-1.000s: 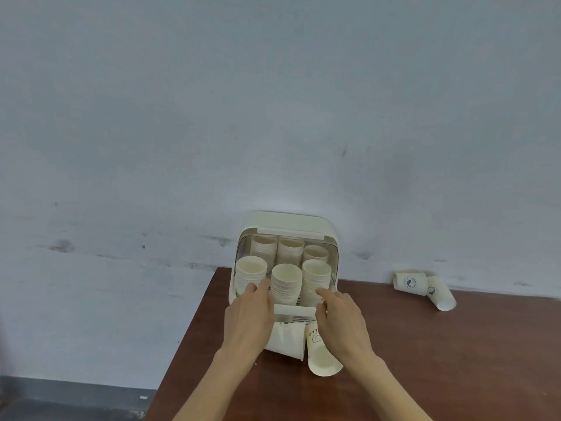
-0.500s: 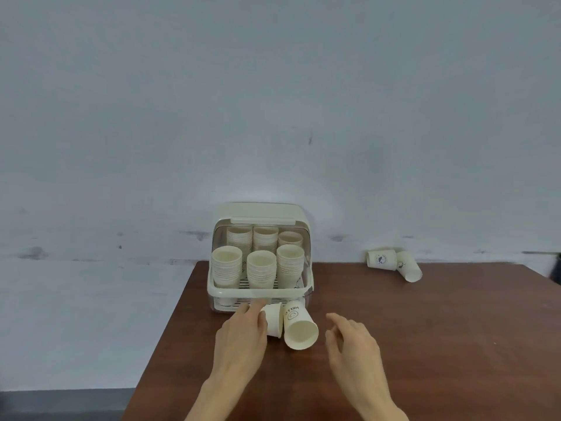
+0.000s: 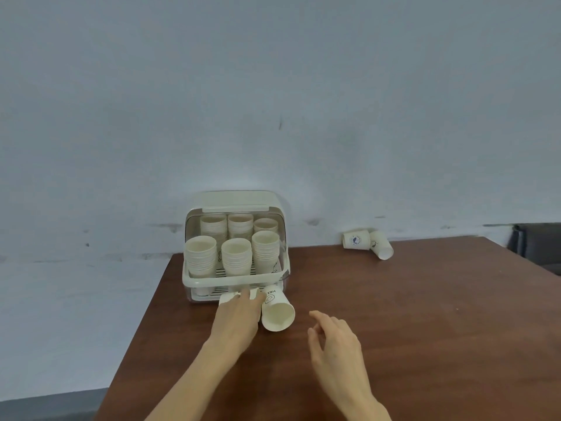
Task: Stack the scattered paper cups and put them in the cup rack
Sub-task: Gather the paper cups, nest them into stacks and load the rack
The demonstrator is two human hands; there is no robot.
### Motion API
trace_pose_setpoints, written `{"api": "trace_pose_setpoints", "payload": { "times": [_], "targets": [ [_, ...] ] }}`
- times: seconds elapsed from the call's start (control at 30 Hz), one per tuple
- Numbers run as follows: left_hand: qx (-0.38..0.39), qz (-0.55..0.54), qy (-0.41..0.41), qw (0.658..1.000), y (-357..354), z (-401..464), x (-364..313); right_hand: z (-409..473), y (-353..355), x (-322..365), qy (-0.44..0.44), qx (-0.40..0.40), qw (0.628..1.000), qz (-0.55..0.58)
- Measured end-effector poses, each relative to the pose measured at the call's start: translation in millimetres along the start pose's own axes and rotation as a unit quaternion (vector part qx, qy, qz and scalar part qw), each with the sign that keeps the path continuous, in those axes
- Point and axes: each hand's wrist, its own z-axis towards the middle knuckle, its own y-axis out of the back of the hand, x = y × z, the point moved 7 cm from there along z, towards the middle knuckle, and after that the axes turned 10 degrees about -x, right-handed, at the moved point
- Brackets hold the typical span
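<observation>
Since a sec ago, both hands have pulled back from the cup rack [image 3: 235,279] toward the viewer, w/ the camera view tilted lower so more desk [image 3: 425,314] shows. Left hand [image 3: 239,319] lies palm-down just in front of the rack, fingers laid over a paper cup on its side [image 3: 226,298]; can't tell if they curl round it. Second lying cup [image 3: 277,312], printed w/ a smiley & letters, sits just right of that hand, touching it, its open mouth facing the viewer, its base near the rack's front edge. Right hand [image 3: 335,344] hovers further right of that cup, apart from it, fingers loosely bent, holding nothing. Cream rack stands at the desk's back-left, against a grey-white wall [image 3: 273,101], lid up; inside are six cup stacks [image 3: 235,256], three front, three behind. Well to the rack's right, by the wall, two more cups [image 3: 367,242] lie on their sides, touching each other.
</observation>
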Motion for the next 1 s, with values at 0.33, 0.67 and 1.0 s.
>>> {"api": "trace_pose_setpoints", "payload": {
  "times": [0.33, 0.67, 1.0],
  "targets": [
    [0.010, 0.130, -0.031, 0.991, -15, 5, -2, -4, -6, 4, -0.009, 0.028, 1.000, 0.000],
    [-0.024, 0.094, 0.003, 0.995, 17, 1, 20, 0, -31, 11, -0.021, 0.042, 0.999, -0.001],
    [-0.107, 0.015, 0.065, 0.992, 55, -19, 35, 15, -95, 12, -0.157, 0.104, 0.980, -0.064]
  ]
}}
